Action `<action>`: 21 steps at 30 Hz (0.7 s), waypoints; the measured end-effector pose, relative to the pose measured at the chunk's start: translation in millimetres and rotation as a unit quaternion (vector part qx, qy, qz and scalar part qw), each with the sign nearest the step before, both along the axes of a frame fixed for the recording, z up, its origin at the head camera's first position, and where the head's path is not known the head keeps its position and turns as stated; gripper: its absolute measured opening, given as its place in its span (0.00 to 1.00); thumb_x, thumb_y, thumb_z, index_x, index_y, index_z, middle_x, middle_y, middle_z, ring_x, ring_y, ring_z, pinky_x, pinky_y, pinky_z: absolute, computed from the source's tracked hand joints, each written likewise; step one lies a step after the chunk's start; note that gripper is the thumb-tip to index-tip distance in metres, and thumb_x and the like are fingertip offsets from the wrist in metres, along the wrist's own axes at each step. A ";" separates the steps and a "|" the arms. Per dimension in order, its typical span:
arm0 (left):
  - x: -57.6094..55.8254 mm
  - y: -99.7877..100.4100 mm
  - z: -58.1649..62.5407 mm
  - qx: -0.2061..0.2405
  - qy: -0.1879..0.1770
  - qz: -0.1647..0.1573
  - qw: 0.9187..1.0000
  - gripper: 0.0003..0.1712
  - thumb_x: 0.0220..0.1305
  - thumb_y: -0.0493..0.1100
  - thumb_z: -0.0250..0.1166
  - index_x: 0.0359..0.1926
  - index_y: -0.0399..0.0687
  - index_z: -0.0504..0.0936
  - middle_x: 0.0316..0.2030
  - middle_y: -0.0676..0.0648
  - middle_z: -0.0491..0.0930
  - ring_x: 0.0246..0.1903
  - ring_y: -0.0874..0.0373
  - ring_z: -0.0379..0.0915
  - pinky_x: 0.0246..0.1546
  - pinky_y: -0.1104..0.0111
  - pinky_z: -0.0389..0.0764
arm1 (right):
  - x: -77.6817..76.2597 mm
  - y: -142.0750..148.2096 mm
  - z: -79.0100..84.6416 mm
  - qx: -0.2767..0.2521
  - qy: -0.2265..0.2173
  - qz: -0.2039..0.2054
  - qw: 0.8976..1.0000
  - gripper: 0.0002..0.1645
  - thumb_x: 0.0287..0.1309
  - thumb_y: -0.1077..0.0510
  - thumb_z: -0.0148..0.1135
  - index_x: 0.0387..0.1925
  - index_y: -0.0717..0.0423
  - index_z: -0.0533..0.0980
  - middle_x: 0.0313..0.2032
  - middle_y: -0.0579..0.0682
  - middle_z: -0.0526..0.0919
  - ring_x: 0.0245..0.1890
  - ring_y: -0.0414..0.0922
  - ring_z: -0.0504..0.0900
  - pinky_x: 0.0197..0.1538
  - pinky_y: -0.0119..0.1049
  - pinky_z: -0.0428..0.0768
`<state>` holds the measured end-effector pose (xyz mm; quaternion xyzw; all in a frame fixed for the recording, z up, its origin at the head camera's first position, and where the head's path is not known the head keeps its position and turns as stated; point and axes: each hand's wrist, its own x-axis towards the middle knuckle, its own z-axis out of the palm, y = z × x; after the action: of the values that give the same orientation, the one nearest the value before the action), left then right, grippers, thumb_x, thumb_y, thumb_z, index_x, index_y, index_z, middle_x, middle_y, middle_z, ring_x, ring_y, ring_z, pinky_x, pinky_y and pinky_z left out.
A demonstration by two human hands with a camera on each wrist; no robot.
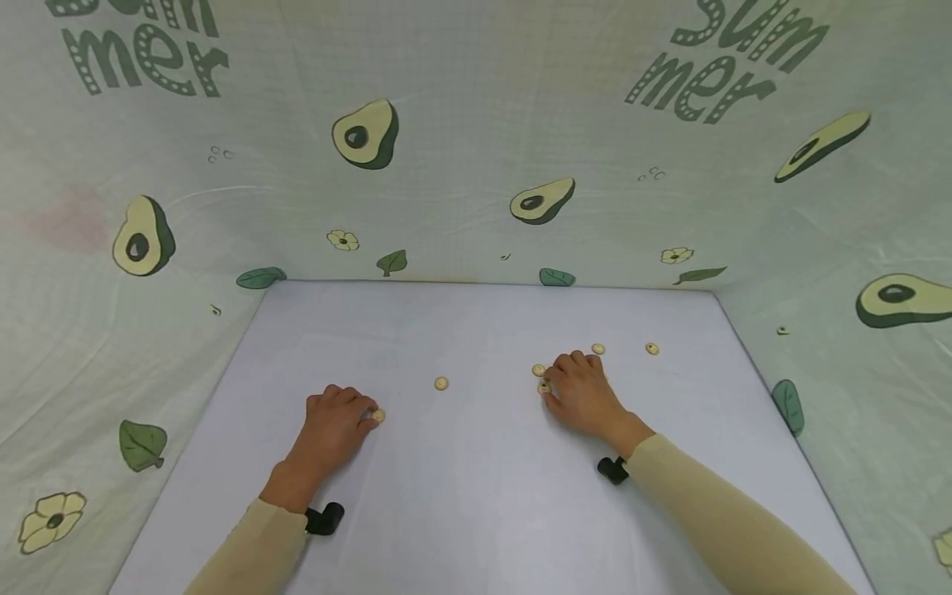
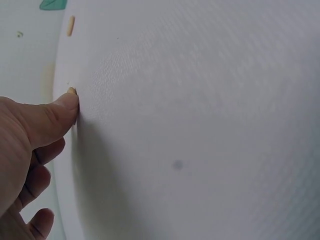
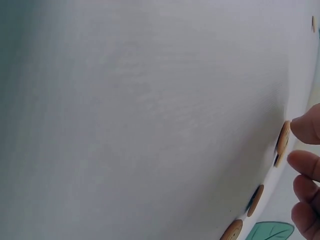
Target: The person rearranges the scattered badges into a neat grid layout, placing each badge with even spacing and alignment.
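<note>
In the head view my left hand is at the table's left part, its thumb and forefinger pinching a round wooden button. The left wrist view shows that button's edge beside the thumb, the other fingers loosely bent. Right of centre, my right hand has thumb and forefinger at opposite edges of another wooden button, which has a dark spot. A third button lies just beyond the forefinger. In the right wrist view the gripped button stands close by the thumb tip.
One button lies between the hands. Farther back on the right are two more buttons, one nearer and one farther right. The white tabletop meets a cloth wall printed with avocados and leaves.
</note>
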<state>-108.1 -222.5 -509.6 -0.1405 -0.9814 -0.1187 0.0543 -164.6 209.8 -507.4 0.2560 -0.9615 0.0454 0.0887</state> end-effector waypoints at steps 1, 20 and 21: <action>-0.1 0.1 0.0 0.000 -0.001 0.000 1.000 0.11 0.64 0.45 0.77 0.46 0.50 0.88 0.43 0.47 0.85 0.50 0.44 0.75 0.52 0.43 0.71 | 0.1 0.5 0.2 0.001 0.000 0.001 1.000 0.17 0.64 0.51 0.72 0.48 0.56 0.85 0.45 0.53 0.81 0.48 0.54 0.75 0.56 0.56 0.68; -1.1 3.9 0.7 -0.027 -0.001 -0.002 1.000 0.11 0.65 0.45 0.76 0.45 0.48 0.87 0.44 0.46 0.84 0.49 0.43 0.74 0.49 0.43 0.73 | -5.9 9.5 -5.2 0.007 0.016 0.049 0.999 0.17 0.64 0.49 0.75 0.48 0.55 0.85 0.45 0.50 0.83 0.49 0.52 0.75 0.59 0.56 0.70; -1.1 3.8 0.2 -0.024 -0.001 -0.002 1.000 0.11 0.65 0.45 0.77 0.45 0.48 0.87 0.44 0.46 0.84 0.49 0.43 0.74 0.50 0.43 0.73 | -6.1 9.2 -4.9 0.007 0.014 0.051 0.999 0.17 0.64 0.49 0.75 0.48 0.54 0.85 0.45 0.50 0.83 0.49 0.51 0.75 0.59 0.55 0.70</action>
<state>-109.2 -218.7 -509.4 -0.1432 -0.9839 -0.0950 0.0496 -170.7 219.1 -512.3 0.3063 -0.9460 0.0396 0.0982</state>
